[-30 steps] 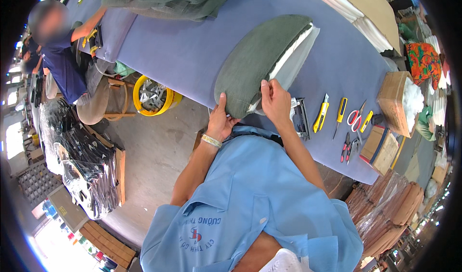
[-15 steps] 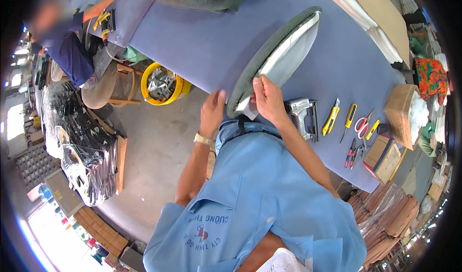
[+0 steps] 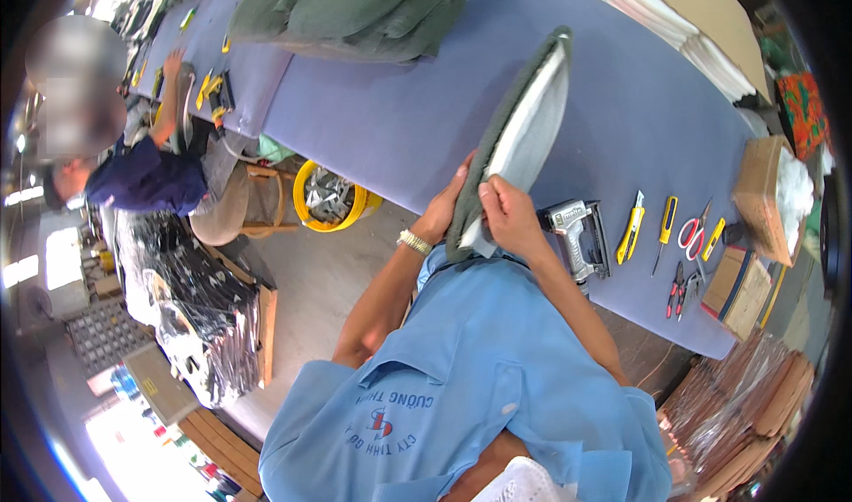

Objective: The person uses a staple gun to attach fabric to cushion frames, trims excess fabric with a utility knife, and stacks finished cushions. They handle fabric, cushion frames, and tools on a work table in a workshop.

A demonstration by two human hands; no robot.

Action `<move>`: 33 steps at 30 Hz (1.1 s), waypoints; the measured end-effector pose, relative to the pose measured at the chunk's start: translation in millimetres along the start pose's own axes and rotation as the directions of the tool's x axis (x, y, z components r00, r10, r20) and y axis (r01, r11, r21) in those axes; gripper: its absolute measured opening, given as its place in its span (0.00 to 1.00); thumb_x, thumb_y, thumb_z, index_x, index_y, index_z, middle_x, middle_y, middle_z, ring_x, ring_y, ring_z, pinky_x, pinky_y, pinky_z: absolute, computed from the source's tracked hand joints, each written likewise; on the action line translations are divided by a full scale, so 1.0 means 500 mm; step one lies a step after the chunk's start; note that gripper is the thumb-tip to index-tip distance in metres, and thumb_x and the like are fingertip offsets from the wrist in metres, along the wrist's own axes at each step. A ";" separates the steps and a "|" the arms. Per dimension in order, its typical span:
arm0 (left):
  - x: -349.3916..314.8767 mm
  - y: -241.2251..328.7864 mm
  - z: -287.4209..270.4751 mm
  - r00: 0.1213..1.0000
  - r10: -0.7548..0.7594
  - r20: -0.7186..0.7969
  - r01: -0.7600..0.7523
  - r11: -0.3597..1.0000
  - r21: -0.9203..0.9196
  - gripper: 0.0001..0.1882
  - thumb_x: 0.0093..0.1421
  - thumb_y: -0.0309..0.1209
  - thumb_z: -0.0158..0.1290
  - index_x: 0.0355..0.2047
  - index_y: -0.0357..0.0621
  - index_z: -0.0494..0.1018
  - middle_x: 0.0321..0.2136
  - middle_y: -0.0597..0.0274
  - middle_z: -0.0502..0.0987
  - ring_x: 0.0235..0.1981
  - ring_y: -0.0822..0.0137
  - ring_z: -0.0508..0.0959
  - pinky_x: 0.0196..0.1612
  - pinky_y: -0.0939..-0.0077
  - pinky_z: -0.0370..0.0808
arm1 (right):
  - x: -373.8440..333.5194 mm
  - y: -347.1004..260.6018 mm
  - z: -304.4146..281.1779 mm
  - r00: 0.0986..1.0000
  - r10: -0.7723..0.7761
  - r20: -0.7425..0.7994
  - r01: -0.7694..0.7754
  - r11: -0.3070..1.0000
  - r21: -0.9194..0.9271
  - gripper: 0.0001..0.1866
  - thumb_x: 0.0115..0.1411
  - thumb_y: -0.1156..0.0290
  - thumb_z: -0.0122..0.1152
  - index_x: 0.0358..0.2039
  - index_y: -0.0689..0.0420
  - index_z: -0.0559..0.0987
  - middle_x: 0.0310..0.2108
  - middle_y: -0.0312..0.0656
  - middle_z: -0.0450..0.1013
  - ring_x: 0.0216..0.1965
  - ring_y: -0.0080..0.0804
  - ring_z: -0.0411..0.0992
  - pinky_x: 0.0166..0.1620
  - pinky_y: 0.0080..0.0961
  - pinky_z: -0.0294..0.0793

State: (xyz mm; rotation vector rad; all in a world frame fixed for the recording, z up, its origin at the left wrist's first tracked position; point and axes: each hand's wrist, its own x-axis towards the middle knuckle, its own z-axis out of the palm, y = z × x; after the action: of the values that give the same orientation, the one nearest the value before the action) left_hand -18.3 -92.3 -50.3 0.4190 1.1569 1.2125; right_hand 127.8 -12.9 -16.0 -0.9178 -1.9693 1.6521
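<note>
A padded seat panel point(image 3: 497, 151), dark green fabric outside and white and grey on its inner face, stands tilted on its edge at the near side of the blue-grey table point(image 3: 373, 120). My left hand point(image 3: 446, 205) holds its green side from the left, with some fingers hidden behind it. On the other side my right hand point(image 3: 511, 218) is closed, pinching the white edge near the lower end. A silver and black staple gun point(image 3: 577, 243) lies just right of my right hand.
Further right lie a yellow utility knife point(image 3: 631, 229), a screwdriver point(image 3: 666, 234), scissors point(image 3: 692, 234) and red-handled pliers point(image 3: 676, 291). Green fabric pieces point(image 3: 355, 9) are heaped at the far side. Below the table's left edge stands a yellow bucket point(image 3: 359, 207); a co-worker point(image 3: 151, 178) sits beyond it.
My left hand has come up from beside the panel to rest against its green side. The panel is more upright. My view has shifted, and the co-worker leans in lower.
</note>
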 end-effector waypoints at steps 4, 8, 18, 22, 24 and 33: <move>-0.039 0.024 0.012 0.994 0.105 -0.041 -0.089 0.951 0.296 0.38 0.77 0.52 0.35 0.77 0.42 0.43 0.74 0.49 0.53 0.74 0.58 0.55 0.73 0.67 0.55 | 0.007 0.019 -0.005 0.991 0.087 0.105 -0.105 0.978 0.180 0.18 0.74 0.62 0.49 0.28 0.59 0.69 0.19 0.40 0.68 0.22 0.27 0.67 0.29 0.32 0.68; -0.049 0.015 0.034 0.968 0.250 0.000 -0.198 0.767 0.610 0.44 0.73 0.48 0.47 0.76 0.37 0.40 0.71 0.37 0.56 0.72 0.51 0.59 0.71 0.64 0.58 | -0.001 0.038 -0.023 0.975 0.152 0.162 -0.199 0.921 0.336 0.18 0.75 0.61 0.48 0.29 0.58 0.71 0.20 0.34 0.70 0.23 0.21 0.68 0.29 0.26 0.69; -0.062 0.020 0.084 0.955 0.283 -0.094 -0.051 0.466 0.884 0.49 0.66 0.48 0.55 0.75 0.35 0.43 0.64 0.29 0.67 0.59 0.36 0.75 0.60 0.53 0.73 | -0.159 0.083 -0.217 0.890 0.335 -0.310 -0.228 0.915 0.334 0.08 0.69 0.70 0.59 0.43 0.61 0.77 0.38 0.42 0.79 0.39 0.31 0.79 0.44 0.28 0.78; -0.056 0.021 0.105 0.963 0.222 -0.150 0.046 0.415 0.909 0.49 0.66 0.48 0.54 0.75 0.37 0.41 0.64 0.32 0.66 0.57 0.37 0.76 0.57 0.50 0.75 | -0.249 0.274 -0.199 0.899 0.128 -0.418 -0.335 0.815 -0.472 0.31 0.57 0.70 0.71 0.59 0.58 0.70 0.50 0.54 0.76 0.49 0.54 0.76 0.52 0.42 0.76; -0.057 0.032 0.118 0.966 0.171 -0.195 0.110 0.407 0.907 0.49 0.66 0.48 0.54 0.75 0.38 0.41 0.64 0.33 0.67 0.56 0.36 0.77 0.55 0.49 0.76 | -0.249 0.297 -0.159 0.890 0.146 -0.431 -0.403 0.694 -0.597 0.34 0.57 0.72 0.70 0.62 0.56 0.67 0.51 0.54 0.75 0.50 0.54 0.75 0.52 0.44 0.75; -0.060 0.033 0.128 0.949 0.231 -0.215 0.118 0.372 0.921 0.46 0.66 0.48 0.54 0.74 0.38 0.45 0.60 0.33 0.71 0.54 0.37 0.78 0.53 0.49 0.77 | -0.199 0.168 -0.255 0.805 0.393 -0.445 -0.526 0.820 -0.227 0.32 0.53 0.73 0.72 0.59 0.60 0.73 0.39 0.51 0.81 0.39 0.42 0.81 0.42 0.37 0.78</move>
State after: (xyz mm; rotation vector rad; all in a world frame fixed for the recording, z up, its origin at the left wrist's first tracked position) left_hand 31.1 -93.4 3.0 1.1726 2.1145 0.5255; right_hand 302.8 13.4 -60.3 -1.8378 -1.8687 1.2208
